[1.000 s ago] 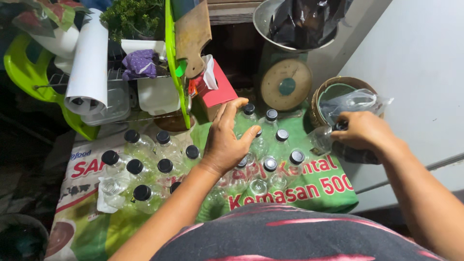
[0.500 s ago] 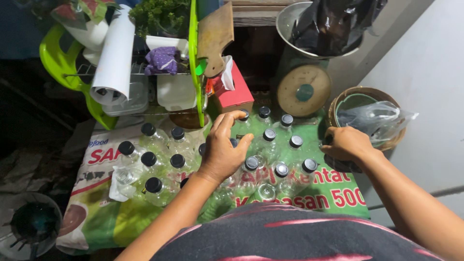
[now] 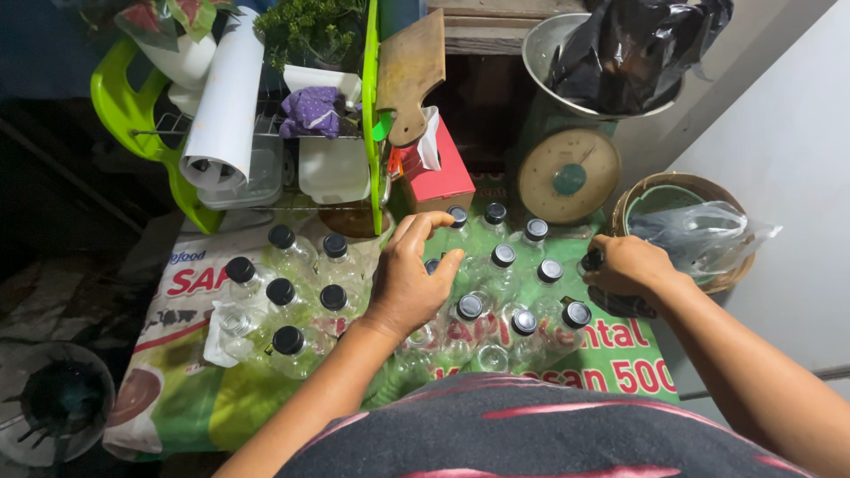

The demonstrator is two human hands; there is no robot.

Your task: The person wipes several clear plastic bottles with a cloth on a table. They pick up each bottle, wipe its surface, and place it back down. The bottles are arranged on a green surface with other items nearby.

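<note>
Small clear black-capped plastic bottles (image 3: 502, 265) beside red tissue box (image 3: 440, 177): light, slick, tippy, best gripped at caps; left hand (image 3: 412, 279) half-open over one, right hand (image 3: 627, 264) curled round another.

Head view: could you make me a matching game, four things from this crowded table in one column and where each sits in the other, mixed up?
Things:
1. wooden cutting board
2. round-dial scale
3. red box
4. rolled white paper

Places:
A. in the wire rack at the left, standing slanted
B. under a metal bowl that holds a black bag
C. leaning upright behind the red box
D. just behind the capped clear bottles, near the left hand

Pairs: 1-C, 2-B, 3-D, 4-A
</note>
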